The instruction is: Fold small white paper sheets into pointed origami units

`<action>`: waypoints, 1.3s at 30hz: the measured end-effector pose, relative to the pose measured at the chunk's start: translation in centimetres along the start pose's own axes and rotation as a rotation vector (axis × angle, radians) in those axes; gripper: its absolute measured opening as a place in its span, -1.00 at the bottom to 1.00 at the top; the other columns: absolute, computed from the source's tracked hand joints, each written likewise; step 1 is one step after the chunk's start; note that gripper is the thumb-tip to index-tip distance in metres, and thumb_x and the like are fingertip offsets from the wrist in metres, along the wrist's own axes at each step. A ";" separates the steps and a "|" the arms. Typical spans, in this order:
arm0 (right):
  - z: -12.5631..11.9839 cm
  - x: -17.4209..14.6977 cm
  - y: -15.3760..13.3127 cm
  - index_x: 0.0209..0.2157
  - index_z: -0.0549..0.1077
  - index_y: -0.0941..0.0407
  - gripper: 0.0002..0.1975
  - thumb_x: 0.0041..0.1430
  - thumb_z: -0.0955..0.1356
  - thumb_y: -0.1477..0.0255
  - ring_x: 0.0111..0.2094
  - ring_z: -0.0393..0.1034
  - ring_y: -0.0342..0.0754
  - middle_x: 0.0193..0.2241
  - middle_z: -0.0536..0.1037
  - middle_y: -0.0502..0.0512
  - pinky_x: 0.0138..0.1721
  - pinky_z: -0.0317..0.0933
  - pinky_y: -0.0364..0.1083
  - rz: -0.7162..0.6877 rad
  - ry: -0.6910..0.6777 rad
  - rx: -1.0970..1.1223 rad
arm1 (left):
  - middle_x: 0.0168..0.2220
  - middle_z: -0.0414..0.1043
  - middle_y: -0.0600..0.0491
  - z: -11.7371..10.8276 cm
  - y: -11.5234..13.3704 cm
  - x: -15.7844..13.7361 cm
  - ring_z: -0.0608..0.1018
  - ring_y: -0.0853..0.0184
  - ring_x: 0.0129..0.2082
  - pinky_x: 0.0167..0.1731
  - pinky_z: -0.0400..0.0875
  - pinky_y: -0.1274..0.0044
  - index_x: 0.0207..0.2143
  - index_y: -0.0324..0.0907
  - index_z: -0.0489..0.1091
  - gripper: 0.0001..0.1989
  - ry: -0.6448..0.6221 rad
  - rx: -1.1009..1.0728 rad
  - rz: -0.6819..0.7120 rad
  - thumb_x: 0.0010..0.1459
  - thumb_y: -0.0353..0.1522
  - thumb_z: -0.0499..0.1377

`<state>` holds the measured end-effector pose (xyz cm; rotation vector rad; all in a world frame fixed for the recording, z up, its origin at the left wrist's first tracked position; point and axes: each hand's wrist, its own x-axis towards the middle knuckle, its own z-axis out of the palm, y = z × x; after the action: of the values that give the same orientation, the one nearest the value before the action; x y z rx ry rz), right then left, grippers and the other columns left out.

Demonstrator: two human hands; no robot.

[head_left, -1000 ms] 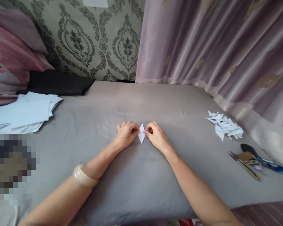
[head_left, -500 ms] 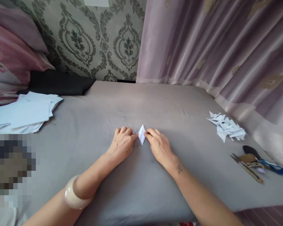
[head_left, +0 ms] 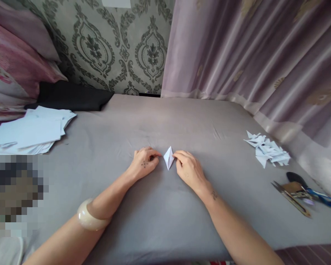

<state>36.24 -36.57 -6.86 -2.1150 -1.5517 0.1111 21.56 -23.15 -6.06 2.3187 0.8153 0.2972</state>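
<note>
A small white folded paper [head_left: 168, 158], shaped like a diamond with a crease down its middle, lies on the grey cloth surface. My right hand [head_left: 189, 168] has its thumb and forefinger closed at the paper's right corner. On the other side is my left hand [head_left: 145, 162], turned on its edge, with thumb and forefinger a little apart. Its fingertips are just off the paper's left corner, and nothing shows between them. A pale bangle [head_left: 91, 216] circles my left forearm.
White sheets [head_left: 30, 129] are stacked at the left, before a black folded cloth [head_left: 74, 96]. At the right lies a pile of folded white paper pieces [head_left: 270, 151]. Closer to me are scissors [head_left: 292, 200] and a blue-handled tool [head_left: 324, 197]. Curtains [head_left: 223, 48] hang behind.
My left hand has rolled over and drawn its fingers back from the paper's left corner. My right hand stays at the right corner. The view has shifted slightly.
</note>
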 end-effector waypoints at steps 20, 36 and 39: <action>0.7 1.1 -0.2 -0.09 0.40 0.10 -0.64 0.02 0.29 0.53 -0.24 0.46 -0.10 -0.25 0.55 0.09 -0.20 0.33 -0.09 0.189 0.142 0.868 | -0.47 0.43 0.12 1.1 0.5 0.1 0.42 0.39 -0.43 -0.36 0.31 0.57 -0.37 -0.17 0.49 -0.89 0.189 -0.493 0.086 0.08 -0.32 0.21; 0.3 0.6 -1.2 0.07 0.28 0.02 -0.47 0.03 0.41 0.41 -0.05 0.37 -0.04 -0.09 0.43 0.10 0.02 0.26 -0.02 0.085 0.216 0.803 | -0.18 0.54 -0.02 1.5 1.5 -1.5 0.55 0.29 -0.17 -0.08 0.36 0.42 0.01 -0.09 0.36 -0.72 0.322 -0.327 0.338 0.28 -0.37 0.04; 0.2 0.4 -1.4 0.10 0.26 0.02 -0.39 0.00 0.46 0.34 -0.03 0.35 -0.03 -0.09 0.42 0.09 0.06 0.22 -0.01 0.115 0.216 0.775 | -0.16 0.55 -0.02 2.0 1.4 -1.8 0.55 0.28 -0.11 -0.02 0.33 0.41 0.06 -0.08 0.27 -0.70 0.298 -0.328 0.322 0.28 -0.37 0.05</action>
<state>35.07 -35.79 -6.34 -1.5282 -1.0240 0.4323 21.67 -26.17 -6.67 2.1109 0.4787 0.8666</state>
